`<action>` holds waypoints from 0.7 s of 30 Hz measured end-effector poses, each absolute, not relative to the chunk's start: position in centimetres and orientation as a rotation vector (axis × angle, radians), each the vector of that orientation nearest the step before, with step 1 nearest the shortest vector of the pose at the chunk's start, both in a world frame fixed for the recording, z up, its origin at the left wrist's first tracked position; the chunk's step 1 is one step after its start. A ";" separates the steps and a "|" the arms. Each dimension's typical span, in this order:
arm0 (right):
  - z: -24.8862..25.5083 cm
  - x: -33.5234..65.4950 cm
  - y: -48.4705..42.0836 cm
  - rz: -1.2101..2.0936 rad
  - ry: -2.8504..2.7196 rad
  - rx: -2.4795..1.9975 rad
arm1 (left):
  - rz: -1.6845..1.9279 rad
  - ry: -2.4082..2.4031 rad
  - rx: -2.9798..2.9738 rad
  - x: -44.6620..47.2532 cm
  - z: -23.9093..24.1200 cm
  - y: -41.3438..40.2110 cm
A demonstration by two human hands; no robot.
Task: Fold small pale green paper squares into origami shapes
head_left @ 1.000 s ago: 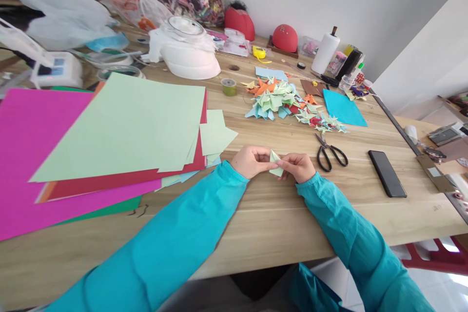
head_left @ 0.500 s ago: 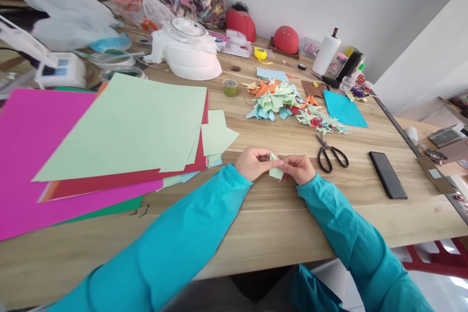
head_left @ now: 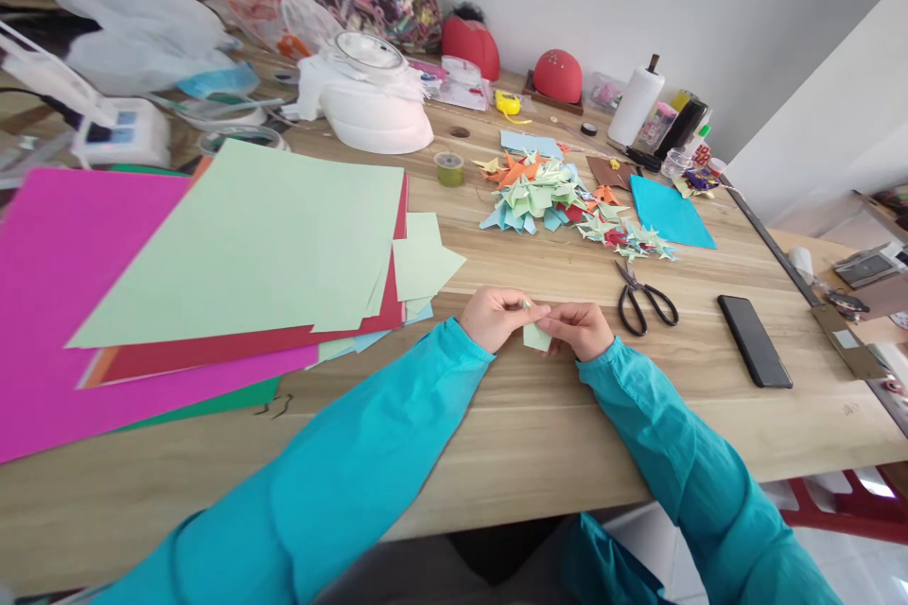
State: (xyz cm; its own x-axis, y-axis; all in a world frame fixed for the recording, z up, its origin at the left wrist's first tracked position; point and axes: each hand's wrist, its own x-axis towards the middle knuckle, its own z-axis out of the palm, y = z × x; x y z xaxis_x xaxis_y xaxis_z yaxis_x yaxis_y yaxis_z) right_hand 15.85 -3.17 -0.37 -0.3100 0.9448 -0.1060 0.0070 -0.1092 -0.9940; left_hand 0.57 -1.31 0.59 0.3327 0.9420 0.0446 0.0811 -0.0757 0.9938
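A small folded piece of pale green paper (head_left: 535, 337) is held between both hands just above the wooden table (head_left: 539, 435). My left hand (head_left: 495, 316) pinches its upper left part with fingers closed. My right hand (head_left: 580, 329) pinches it from the right, fingers curled. Both arms wear teal sleeves. Black scissors (head_left: 644, 300) lie just right of my right hand.
A stack of large sheets, pale green (head_left: 248, 246) over red and magenta (head_left: 63, 302), covers the left. A heap of folded paper shapes (head_left: 546, 197) lies beyond the hands. A black phone (head_left: 754, 353), a blue sheet (head_left: 671, 212), a tape roll (head_left: 449, 168) and a white appliance (head_left: 365, 104) stand around.
The folded paper's upper tip has been pressed down between the fingers, so the piece looks flatter and lower. Both hands stay in the same place.
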 end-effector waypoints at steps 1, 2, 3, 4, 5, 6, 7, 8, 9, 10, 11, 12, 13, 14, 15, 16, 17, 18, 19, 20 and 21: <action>-0.3 15.8 -3.2 1.526 -1.373 -1.121 | 0.956 0.982 1.460 0.6 0.5 -1.3; -0.3 15.8 -3.2 1.524 -1.373 -1.126 | 0.960 0.970 1.455 0.5 0.5 -1.3; -0.3 15.8 -3.2 1.521 -1.375 -1.128 | 0.963 0.958 1.444 0.5 0.4 -1.3; -0.3 15.8 -3.1 1.518 -1.379 -1.129 | 0.966 0.946 1.422 0.5 0.3 -1.3; -0.3 15.8 -3.1 1.513 -1.385 -1.128 | 0.965 0.932 1.390 0.5 0.2 -1.3; -0.3 15.8 -3.1 1.508 -1.389 -1.126 | 0.962 0.914 1.348 0.6 0.1 -1.3; -0.4 15.8 -3.1 1.503 -1.391 -1.124 | 0.957 0.892 1.296 0.6 0.0 -1.3; -0.4 15.8 -3.1 1.498 -1.391 -1.123 | 0.946 0.863 1.235 0.7 -0.1 -1.3; -0.4 15.8 -3.1 1.494 -1.388 -1.124 | 0.930 0.831 1.171 0.7 -0.1 -1.3; -0.4 15.9 -3.1 1.489 -1.385 -1.129 | 0.915 0.803 1.108 0.8 -0.2 -1.3; -0.3 15.9 -3.1 1.485 -1.380 -1.135 | 0.902 0.786 1.051 0.8 -0.1 -1.3; -0.3 15.8 -3.1 1.481 -1.376 -1.140 | 0.896 0.780 1.005 0.9 -0.1 -1.3; -0.2 15.8 -3.2 1.478 -1.372 -1.143 | 0.897 0.786 0.975 0.9 0.0 -1.3; -0.2 15.8 -3.2 1.476 -1.367 -1.146 | 0.904 0.799 0.964 0.9 0.0 -1.3; -0.1 15.8 -3.2 1.476 -1.364 -1.149 | 0.914 0.818 0.974 0.9 0.1 -1.3; -0.1 15.8 -3.2 1.475 -1.362 -1.150 | 0.924 0.844 1.007 0.8 0.1 -1.2; -0.1 15.8 -3.1 1.472 -1.362 -1.152 | 0.934 0.882 1.062 0.8 0.2 -1.2; -0.2 15.8 -3.1 1.466 -1.363 -1.153 | 0.942 0.927 1.134 0.7 0.2 -1.2; -0.2 15.8 -3.1 1.460 -1.366 -1.153 | 0.949 0.972 1.211 0.7 0.1 -1.2; -0.3 15.8 -3.1 1.455 -1.373 -1.150 | 0.953 1.008 1.281 0.7 0.1 -1.1; -0.4 15.8 -3.1 1.451 -1.381 -1.147 | 0.954 1.029 1.337 0.7 0.1 -1.1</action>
